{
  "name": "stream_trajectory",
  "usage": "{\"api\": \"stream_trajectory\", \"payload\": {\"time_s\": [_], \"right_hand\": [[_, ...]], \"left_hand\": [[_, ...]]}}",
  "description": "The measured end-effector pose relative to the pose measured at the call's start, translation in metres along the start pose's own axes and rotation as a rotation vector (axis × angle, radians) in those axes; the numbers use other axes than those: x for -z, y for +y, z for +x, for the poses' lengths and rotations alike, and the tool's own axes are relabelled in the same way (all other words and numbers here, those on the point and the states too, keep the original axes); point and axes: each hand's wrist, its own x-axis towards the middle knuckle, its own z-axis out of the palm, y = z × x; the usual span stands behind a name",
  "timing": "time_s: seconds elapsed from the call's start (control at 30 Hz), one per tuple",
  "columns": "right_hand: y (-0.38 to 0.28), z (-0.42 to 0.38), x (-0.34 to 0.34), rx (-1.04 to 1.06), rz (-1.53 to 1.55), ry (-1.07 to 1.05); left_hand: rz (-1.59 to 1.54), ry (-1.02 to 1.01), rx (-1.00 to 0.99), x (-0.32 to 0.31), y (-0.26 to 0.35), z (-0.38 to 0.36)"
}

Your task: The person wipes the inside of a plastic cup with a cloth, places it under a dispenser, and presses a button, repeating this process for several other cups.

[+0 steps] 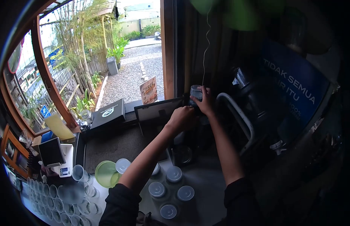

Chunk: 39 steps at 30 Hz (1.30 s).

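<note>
Lidded cups (168,211) sit below; right hand (205,102) clamps glass (196,91), left hand (182,117) fisted beside, risking a slip.

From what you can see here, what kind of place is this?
Probably a small café or drink stall: stacked plastic cups, lidded containers on the counter, and a serving window onto a garden.

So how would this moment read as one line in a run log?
right hand: holds small glass jar raised | left hand: closed just below jar, contents unclear | below: lidded cups, green lid on counter
</note>
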Motion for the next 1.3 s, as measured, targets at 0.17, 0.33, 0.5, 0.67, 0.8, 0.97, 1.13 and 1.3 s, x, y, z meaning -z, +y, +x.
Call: {"api": "stream_trajectory", "payload": {"time_s": [0.17,0.33,0.5,0.67,0.8,0.97,1.13,1.3], "right_hand": [[0.003,0.007,-0.009,0.195,0.080,0.326],[-0.008,0.000,0.002,0.078,-0.089,0.015],[-0.004,-0.002,0.000,0.085,-0.069,0.036],[-0.006,-0.011,0.008,0.074,-0.422,-0.269],[-0.038,-0.037,0.006,0.075,-0.438,-0.102],[-0.150,-0.067,0.029,0.019,0.202,0.260],[-0.310,-0.122,0.039,0.314,0.463,0.093],[-0.405,-0.173,-0.010,0.577,0.419,-0.463]], "left_hand": [[-0.048,0.073,-0.039,-0.006,-0.007,-0.003],[-0.045,0.056,-0.043,-0.005,-0.008,-0.003],[0.085,0.008,-0.098,-0.019,-0.015,0.004],[0.243,-0.103,0.137,-0.020,0.003,-0.023],[-0.047,-0.080,0.127,-0.005,0.018,-0.088],[-0.226,-0.122,0.138,0.086,0.023,-0.195],[-0.363,0.011,0.394,0.140,-0.026,-0.315],[-0.457,0.199,0.614,0.157,-0.074,-0.430]]}}
